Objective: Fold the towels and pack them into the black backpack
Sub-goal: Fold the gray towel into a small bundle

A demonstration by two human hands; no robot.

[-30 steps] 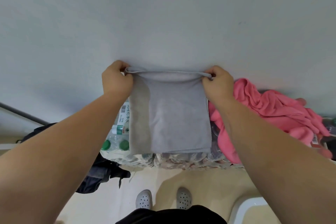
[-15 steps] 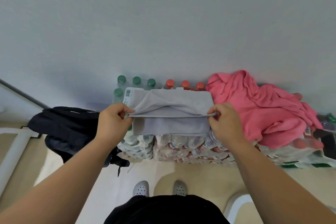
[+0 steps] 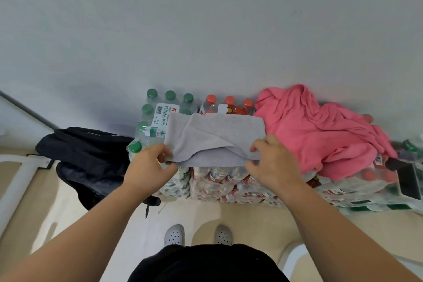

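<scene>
Left grip: the near left corner of the grey towel [image 3: 215,137] is pinched between thumb and fingers of the left hand [image 3: 148,167].
Right grip: the near right corner is held by the right hand [image 3: 272,162], with the fingers curled over the top layer.
Grey towel: it is laid folded between the two hands and just beyond them, and a loose flap is seen slanting across its top.
Under the grip: the towel is carried by film-wrapped packs; green-capped bottles [image 3: 151,110] are seen beyond the left grip and red-capped bottles [image 3: 229,102] beyond the middle.
Right of the right grip: a pink towel [image 3: 320,135] is heaped unfolded on the packs, touching the grey towel's right edge.
Left of the left grip: the black backpack [image 3: 91,158] is found lower, on the floor [image 3: 206,215], against the green-capped pack, whose corner stands between hand and bag.
Backpack contents: it cannot be told whether it is open, and its inside is not seen.
Below the grip: two grey shoes [image 3: 174,234] are seen.
</scene>
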